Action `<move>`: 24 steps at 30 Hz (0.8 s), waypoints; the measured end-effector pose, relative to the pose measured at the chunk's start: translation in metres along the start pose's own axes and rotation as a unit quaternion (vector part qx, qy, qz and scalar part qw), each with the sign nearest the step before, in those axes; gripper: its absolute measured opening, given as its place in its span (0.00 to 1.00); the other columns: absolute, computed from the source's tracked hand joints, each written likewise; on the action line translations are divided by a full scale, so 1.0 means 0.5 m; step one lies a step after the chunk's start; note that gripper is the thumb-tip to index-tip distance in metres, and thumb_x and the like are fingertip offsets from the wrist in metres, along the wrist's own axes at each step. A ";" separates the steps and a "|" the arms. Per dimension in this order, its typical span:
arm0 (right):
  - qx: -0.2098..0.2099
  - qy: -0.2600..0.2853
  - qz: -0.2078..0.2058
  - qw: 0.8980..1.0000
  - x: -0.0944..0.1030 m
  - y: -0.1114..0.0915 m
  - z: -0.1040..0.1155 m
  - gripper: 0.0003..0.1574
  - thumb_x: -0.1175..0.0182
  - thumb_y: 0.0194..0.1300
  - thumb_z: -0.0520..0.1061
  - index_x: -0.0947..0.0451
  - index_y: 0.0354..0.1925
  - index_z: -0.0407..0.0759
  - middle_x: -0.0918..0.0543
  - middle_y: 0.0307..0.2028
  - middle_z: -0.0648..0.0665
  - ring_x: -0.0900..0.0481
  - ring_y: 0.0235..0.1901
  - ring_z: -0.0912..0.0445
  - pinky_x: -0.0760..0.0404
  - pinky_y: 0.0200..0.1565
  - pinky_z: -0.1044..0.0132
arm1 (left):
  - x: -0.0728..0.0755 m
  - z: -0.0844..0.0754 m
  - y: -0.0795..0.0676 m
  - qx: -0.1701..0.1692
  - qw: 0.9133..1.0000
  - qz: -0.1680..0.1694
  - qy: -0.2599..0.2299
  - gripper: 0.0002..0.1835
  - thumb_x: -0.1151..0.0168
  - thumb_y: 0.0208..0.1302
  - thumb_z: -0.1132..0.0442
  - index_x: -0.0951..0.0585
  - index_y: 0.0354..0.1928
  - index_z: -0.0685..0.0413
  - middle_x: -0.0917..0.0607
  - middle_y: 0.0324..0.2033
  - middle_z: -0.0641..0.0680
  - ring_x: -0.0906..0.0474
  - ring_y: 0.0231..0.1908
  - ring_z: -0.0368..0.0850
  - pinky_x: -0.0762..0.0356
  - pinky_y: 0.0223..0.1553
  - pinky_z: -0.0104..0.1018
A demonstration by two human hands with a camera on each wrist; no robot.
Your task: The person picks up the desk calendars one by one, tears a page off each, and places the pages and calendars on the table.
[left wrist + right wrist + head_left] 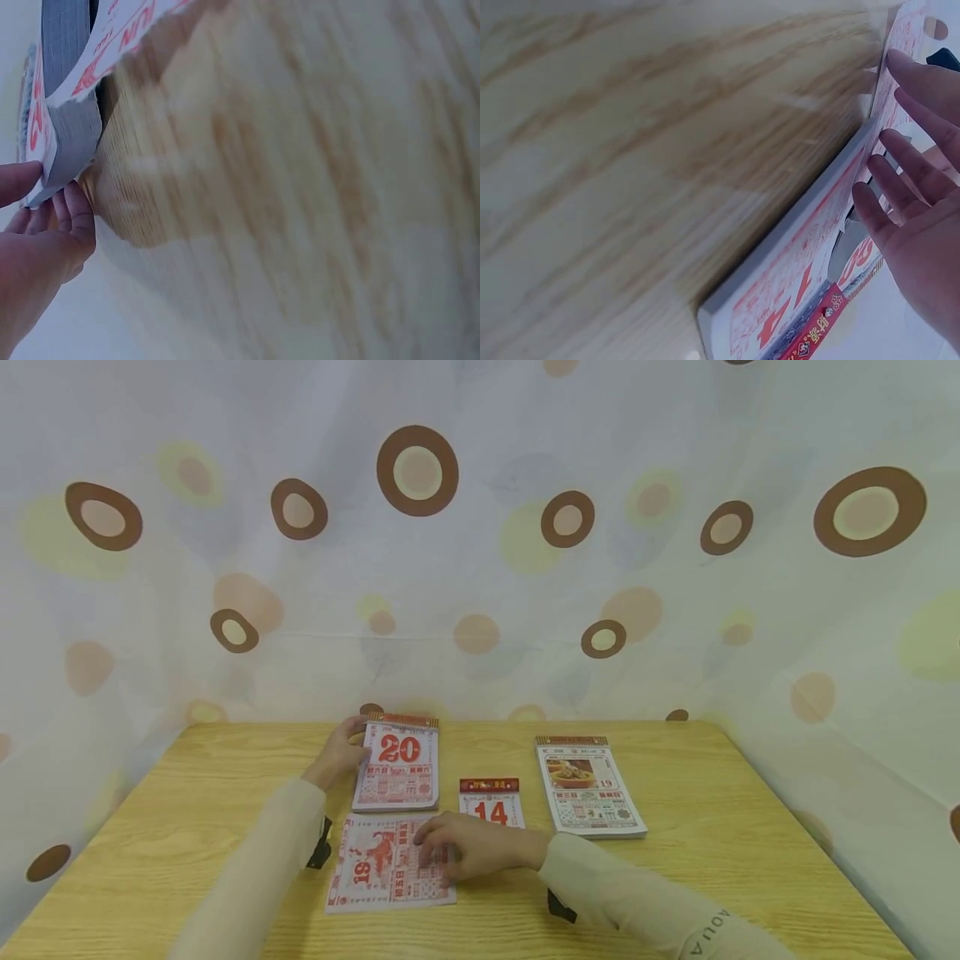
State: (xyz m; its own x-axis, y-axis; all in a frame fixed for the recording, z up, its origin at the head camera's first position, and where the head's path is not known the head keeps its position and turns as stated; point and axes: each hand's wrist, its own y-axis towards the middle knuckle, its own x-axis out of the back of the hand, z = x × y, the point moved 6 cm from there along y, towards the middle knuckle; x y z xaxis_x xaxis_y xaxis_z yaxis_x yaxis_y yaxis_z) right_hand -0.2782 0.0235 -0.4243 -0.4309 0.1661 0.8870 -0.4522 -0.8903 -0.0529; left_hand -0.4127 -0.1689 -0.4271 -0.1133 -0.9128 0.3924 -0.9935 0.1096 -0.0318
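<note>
My left hand (339, 755) holds the upper left corner of a tear-off calendar (397, 781) showing a red 20. In the left wrist view, the thumb lies on top of the pad (75, 142) and the fingers are at its underside. Just in front lies a loose torn-off sheet (363, 885) with a red 19, turned sideways. Over its right part is my right hand (483, 845), fingers spread and loosely bent, gripping nothing; whether the fingertips touch the paper I cannot tell. A smaller calendar (491, 810) showing 14 lies behind that hand, its lower part hidden.
To the right lies another tear-off calendar (592, 793) with a food picture and a 19. Everything rests on a wooden table (697, 877). A patterned curtain (480, 552) hangs behind the table and at both sides.
</note>
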 end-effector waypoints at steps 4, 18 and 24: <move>0.004 -0.008 -0.002 1.000 -0.004 0.003 0.000 0.16 0.36 0.52 0.40 0.21 0.42 0.48 0.27 0.57 0.47 0.33 0.59 0.55 0.35 0.62 0.65 | -0.001 0.004 -0.003 -0.002 1.000 0.004 -0.001 0.36 0.53 0.56 0.80 0.50 0.67 0.66 0.44 0.65 0.71 0.45 0.63 0.69 0.37 0.61 0.55; 0.004 -0.007 -0.009 1.000 0.000 0.004 -0.003 0.16 0.36 0.51 0.40 0.21 0.41 0.49 0.27 0.57 0.48 0.32 0.58 0.56 0.34 0.61 0.66 | 0.012 -0.003 -0.011 0.002 0.999 0.039 -0.010 0.37 0.51 0.59 0.75 0.54 0.69 0.65 0.47 0.66 0.72 0.44 0.63 0.70 0.32 0.58 0.53; -0.001 -0.017 -0.019 1.000 0.018 0.000 0.003 0.17 0.36 0.52 0.41 0.21 0.43 0.46 0.26 0.57 0.45 0.31 0.58 0.55 0.36 0.64 0.63 | 0.017 -0.014 -0.020 -0.004 0.999 0.052 -0.009 0.36 0.50 0.62 0.71 0.53 0.69 0.64 0.47 0.65 0.72 0.43 0.62 0.70 0.34 0.59 0.55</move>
State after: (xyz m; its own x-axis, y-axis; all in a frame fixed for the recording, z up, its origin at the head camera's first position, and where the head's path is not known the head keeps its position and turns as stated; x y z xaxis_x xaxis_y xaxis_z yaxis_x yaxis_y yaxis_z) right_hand -0.2810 0.0243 -0.4156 -0.3856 0.1855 0.9038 -0.4689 -0.8831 -0.0188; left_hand -0.4035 -0.1748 -0.4171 -0.2169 -0.9031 0.3706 -0.9760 0.2079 -0.0646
